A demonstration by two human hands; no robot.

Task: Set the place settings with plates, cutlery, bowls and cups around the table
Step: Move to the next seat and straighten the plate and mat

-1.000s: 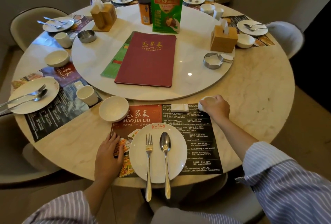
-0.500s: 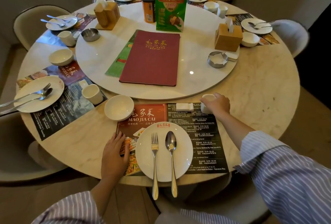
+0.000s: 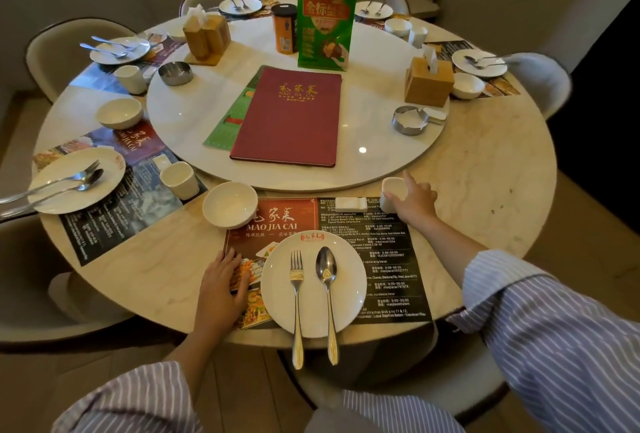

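Glossy marble table [image 3: 485, 169], shiny metal fork [image 3: 296, 294]

This is a restaurant. A big round table [image 3: 485, 169] has a spinning tray [image 3: 381, 93] in the middle. On the tray lie a red menu [image 3: 287, 117], tissue boxes [image 3: 427, 82] and ashtrays [image 3: 408, 120]. Around the tray sit printed paper mats [image 3: 381, 259] with plates [image 3: 311, 314].

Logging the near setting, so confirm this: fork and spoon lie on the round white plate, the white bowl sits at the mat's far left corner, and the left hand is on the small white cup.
One error: the head view shows the right hand on the small white cup. The left hand lies flat on the printed paper placemat. The fork and spoon do lie on the round white plate, with the white bowl far left.
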